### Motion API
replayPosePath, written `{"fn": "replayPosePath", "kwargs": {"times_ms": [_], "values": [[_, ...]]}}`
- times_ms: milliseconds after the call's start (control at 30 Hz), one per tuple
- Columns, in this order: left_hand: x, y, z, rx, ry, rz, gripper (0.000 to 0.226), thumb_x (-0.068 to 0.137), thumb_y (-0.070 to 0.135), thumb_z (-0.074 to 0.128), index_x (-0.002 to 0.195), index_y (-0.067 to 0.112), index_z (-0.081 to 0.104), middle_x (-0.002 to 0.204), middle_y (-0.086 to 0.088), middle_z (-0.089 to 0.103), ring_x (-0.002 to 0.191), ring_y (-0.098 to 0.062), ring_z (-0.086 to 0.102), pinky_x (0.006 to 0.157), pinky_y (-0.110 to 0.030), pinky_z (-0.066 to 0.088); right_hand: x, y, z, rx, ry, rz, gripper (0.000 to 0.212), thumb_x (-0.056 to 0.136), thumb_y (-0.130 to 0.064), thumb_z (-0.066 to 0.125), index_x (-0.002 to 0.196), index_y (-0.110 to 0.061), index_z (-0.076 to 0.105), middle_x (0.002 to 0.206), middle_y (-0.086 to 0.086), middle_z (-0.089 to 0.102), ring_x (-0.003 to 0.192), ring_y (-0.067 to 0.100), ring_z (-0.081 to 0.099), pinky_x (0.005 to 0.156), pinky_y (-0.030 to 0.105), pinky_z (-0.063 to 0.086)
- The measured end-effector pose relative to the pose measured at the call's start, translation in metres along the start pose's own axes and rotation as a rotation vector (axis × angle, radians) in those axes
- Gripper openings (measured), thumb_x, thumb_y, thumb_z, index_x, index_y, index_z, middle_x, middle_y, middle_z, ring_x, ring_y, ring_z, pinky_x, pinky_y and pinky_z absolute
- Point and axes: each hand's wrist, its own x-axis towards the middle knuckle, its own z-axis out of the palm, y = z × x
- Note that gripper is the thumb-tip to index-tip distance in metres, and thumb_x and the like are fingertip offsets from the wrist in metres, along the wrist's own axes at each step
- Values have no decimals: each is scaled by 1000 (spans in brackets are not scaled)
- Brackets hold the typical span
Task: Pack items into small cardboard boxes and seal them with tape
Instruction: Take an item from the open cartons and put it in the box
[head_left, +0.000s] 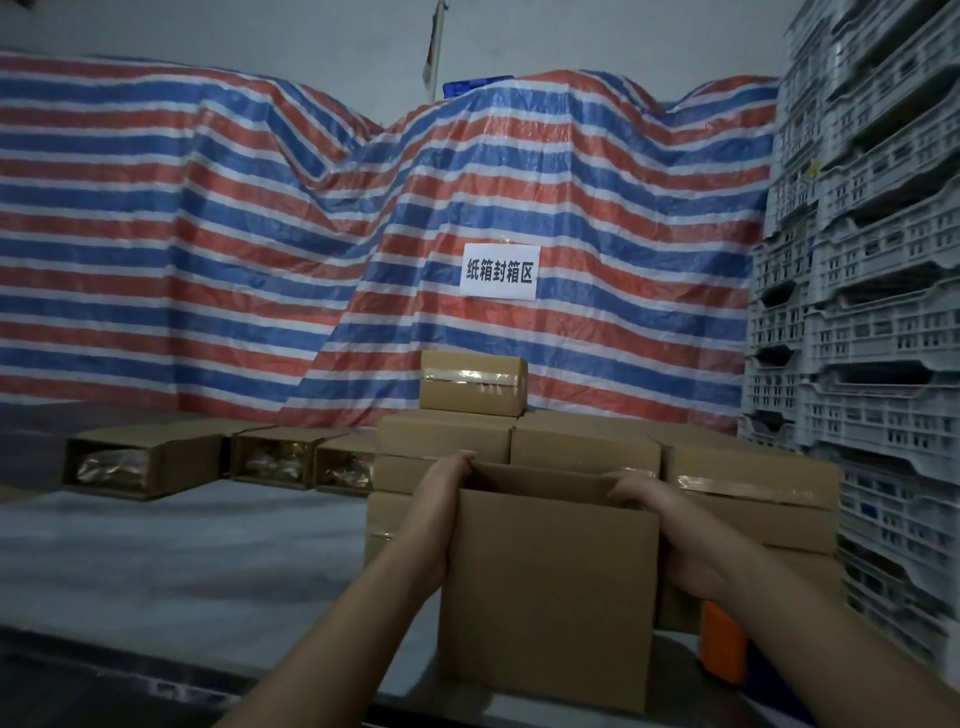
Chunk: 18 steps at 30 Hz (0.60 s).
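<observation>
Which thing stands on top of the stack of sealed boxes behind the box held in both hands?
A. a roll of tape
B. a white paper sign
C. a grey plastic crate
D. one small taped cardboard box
D: a single small taped box sits on top of the stack of sealed boxes, behind the open box that the left hand and right hand grip by its sides.

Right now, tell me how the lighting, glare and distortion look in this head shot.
Head view: dim overall, darkest along the bottom edge; the striped red, white and blue tarpaulin is lit best. Glare streaks the clear tape on the sealed brown cardboard box atop the stack. Wide-angle bending tilts the grey plastic crates at right. Both hands gripping the open brown cardboard box look soft, shadowed.
</observation>
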Motion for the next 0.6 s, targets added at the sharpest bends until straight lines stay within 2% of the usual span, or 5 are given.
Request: {"fn": "replayPosePath", "kwargs": {"times_ms": [100,233,400,500,600], "values": [[-2,0,-1,6,-16,-11,35,97,37,52,119,11,62,93,-18,70,77,-26,67,71,-36,54,-4,2,5,73,39,-11,29,97,-23,54,118,-8,66,87,16,66,82,30,63,82,41,50],[-4,0,-5,-45,-53,-24,30,96,38,49,101,17,70,73,-10,71,59,-19,68,61,-30,54,-3,3,4,78,51,1,35,96,-30,57,115,-2,65,79,13,69,77,28,65,79,39,49],[2,-6,-15,-45,-104,-8,36,96,40,54,102,10,73,84,-16,71,72,-26,70,70,-35,53,1,16,10,173,70,-34,54,94,-56,55,114,-8,71,94,16,77,96,35,71,95,46,51],[4,-14,-15,-16,-117,44,38,98,40,52,98,8,73,87,-16,72,76,-25,71,72,-36,52,6,30,13,275,96,-63,68,92,-70,45,106,-11,77,99,20,76,92,35,75,90,46,52],[4,-19,-15,-36,-129,62,38,97,40,52,95,8,74,90,-18,74,78,-26,73,72,-36,52,8,35,12,289,45,-34,71,87,-72,50,100,-9,80,99,21,76,91,37,75,88,46,52]]}}
